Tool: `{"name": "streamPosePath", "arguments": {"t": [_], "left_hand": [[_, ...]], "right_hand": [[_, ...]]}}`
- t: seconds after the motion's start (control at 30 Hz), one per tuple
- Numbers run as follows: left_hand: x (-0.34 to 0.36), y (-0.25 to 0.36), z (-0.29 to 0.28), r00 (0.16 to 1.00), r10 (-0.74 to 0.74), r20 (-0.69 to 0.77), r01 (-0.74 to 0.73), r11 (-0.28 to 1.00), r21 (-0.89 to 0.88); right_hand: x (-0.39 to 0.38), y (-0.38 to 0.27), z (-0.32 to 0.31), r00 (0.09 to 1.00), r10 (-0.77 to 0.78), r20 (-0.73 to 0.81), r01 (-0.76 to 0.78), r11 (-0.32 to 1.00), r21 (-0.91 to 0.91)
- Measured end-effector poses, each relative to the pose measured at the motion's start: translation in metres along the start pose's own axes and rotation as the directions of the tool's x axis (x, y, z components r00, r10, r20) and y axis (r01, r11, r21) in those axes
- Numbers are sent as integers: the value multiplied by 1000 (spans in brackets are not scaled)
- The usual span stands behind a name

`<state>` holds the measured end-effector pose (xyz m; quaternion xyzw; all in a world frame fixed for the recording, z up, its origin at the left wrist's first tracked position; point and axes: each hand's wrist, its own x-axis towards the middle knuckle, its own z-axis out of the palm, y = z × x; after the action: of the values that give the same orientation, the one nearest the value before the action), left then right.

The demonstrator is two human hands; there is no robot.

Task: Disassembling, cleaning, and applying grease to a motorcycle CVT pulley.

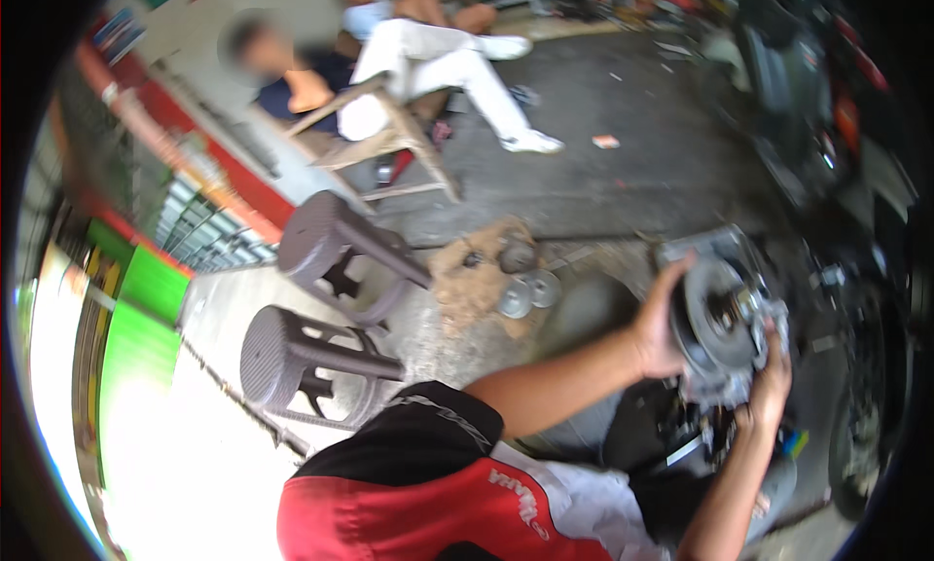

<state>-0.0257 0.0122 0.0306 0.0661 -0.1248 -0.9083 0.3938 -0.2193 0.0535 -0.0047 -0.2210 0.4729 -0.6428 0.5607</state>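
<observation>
In front of me, to my right, is a round metal pulley-like assembly (705, 313), beyond the right edge of a cardboard sheet (455, 290) on the floor, where shiny round metal parts (516, 299) lie. My left hand (660, 329), curved half open, grips its rim; my right hand (769, 381) has bent fingers at its lower right, their exact hold blurred. I judge this a fitting or dismantling step; I cannot tell which. Next seems to call for steadying the rim while working the hub.
</observation>
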Motion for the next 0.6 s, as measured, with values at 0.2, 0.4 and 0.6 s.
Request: {"name": "streamPosePath", "arguments": {"t": [0.2, 0.4, 0.6], "left_hand": [[-27, -5, -14, 996, 25, 81, -17, 995, -95], [-34, 1, -14, 999, 32, -7, -32, 997, -75], [-35, -3, -23, 992, 91, -81, -103, 982, -157]], "right_hand": [[-7, 6, 19, 998, -46, 47, 48, 998, -48], [-4, 10, 41, 992, -123, 11, 124, 986, -111], [20, 12, 21, 887, -461, 33, 420, 774, -475]]}}
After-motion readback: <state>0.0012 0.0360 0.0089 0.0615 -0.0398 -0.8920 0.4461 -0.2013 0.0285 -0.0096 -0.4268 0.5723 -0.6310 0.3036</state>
